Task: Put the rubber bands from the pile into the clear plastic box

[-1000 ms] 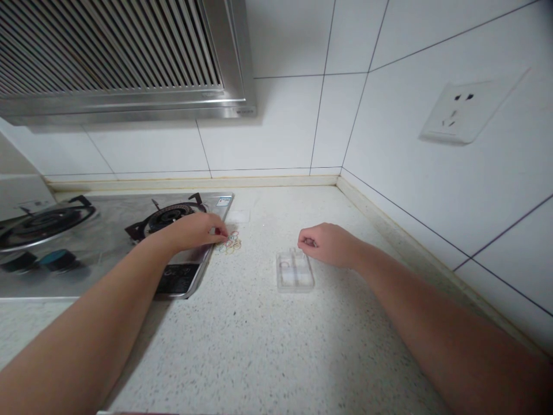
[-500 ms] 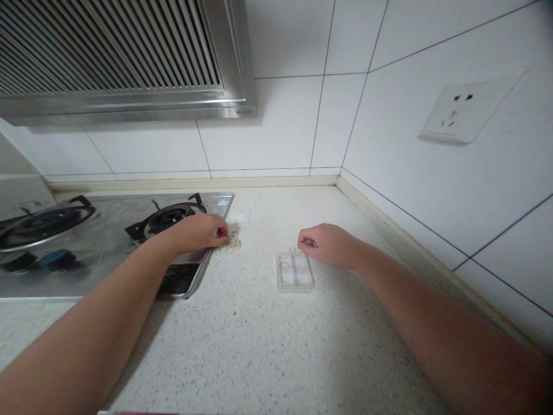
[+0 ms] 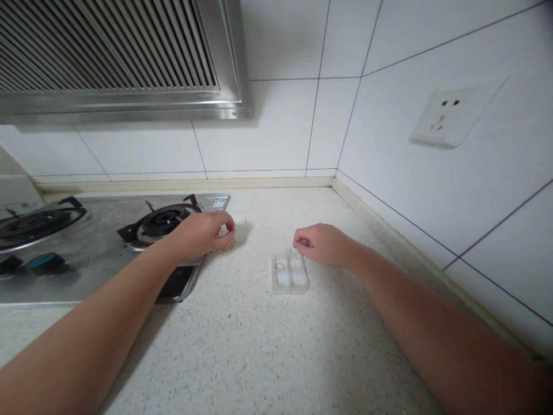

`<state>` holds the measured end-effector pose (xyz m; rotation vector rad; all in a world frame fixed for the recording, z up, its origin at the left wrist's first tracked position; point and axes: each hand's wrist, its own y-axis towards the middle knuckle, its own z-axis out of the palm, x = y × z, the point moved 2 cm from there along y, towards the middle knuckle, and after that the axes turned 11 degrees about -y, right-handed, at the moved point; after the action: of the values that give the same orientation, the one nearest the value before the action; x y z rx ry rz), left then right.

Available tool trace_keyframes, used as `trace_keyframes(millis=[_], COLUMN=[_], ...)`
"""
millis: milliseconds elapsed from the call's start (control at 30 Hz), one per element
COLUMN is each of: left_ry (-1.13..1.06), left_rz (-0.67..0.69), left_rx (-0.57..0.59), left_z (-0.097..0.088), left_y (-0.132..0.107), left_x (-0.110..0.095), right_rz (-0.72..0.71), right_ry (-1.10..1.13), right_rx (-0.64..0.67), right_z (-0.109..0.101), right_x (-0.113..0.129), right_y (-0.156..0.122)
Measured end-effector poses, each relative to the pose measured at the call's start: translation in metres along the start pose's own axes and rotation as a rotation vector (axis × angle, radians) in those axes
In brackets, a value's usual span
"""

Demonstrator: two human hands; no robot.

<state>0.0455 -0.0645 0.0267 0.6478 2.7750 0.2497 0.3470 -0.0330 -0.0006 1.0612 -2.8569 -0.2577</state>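
My left hand (image 3: 209, 233) is closed in a pinch, thumb and forefinger tips together, just above a small pile of thin coloured rubber bands (image 3: 225, 249). Whatever sits between those fingertips is too small to make out. A clear plastic divided box (image 3: 290, 282) rests on the counter to the right, with a small reddish ring in its far left compartment. My right hand (image 3: 324, 245) has its fingers curled shut at the box's far right corner, seemingly gripping the edge there. Its palm side is mostly hidden.
A steel gas hob (image 3: 99, 230) with black burners and knobs lies on the left. Behind my left hand is a faint clear flat piece (image 3: 239, 218). Above hangs a range hood (image 3: 173, 109). The tiled right wall carries a socket (image 3: 443, 118).
My left hand has lifted slightly and moved right, covering more of the rubber band pile. My right hand stays at the box corner. The view has shifted a little.
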Motion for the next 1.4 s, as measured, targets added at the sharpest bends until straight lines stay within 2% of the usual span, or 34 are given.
trace_keyframes(millis=[100, 267, 433, 533, 633, 867, 1133, 1400], left_ry=[-0.143, -0.595, -1.056, -1.199, -1.314, -1.407, -1.360, -1.254], left_rz=[-0.010, -0.061, -0.111, -0.182, -0.220, -0.259, -0.235, -0.214], left_rx=[-0.075, -0.157, -0.110, -0.051, 0.013, 0.037, 0.043, 0.055], left_z=[0.008, 0.028, 0.039, 0.044, 0.050, 0.061, 0.058, 0.056], left_y=[0.001, 0.004, 0.001, -0.002, -0.004, -0.003, -0.006, -0.007], left_x=[-0.011, -0.034, -0.068, -0.084, -0.090, -0.087, -0.089, -0.093], right_rz=[-0.004, 0.010, -0.009, -0.033, -0.053, -0.061, -0.025, -0.037], right_ry=[0.089, 0.393, 0.726, 0.850, 0.895, 0.889, 0.886, 0.866], right_rx=[-0.043, -0.111, -0.109, -0.061, -0.017, 0.004, -0.041, -0.020], right_z=[-0.002, -0.003, -0.001, -0.004, -0.009, -0.013, -0.010, -0.009], right_x=[0.002, 0.009, 0.021, 0.028, 0.033, 0.037, 0.032, 0.029], right_y=[0.000, 0.001, 0.002, 0.001, 0.000, -0.002, -0.001, 0.000])
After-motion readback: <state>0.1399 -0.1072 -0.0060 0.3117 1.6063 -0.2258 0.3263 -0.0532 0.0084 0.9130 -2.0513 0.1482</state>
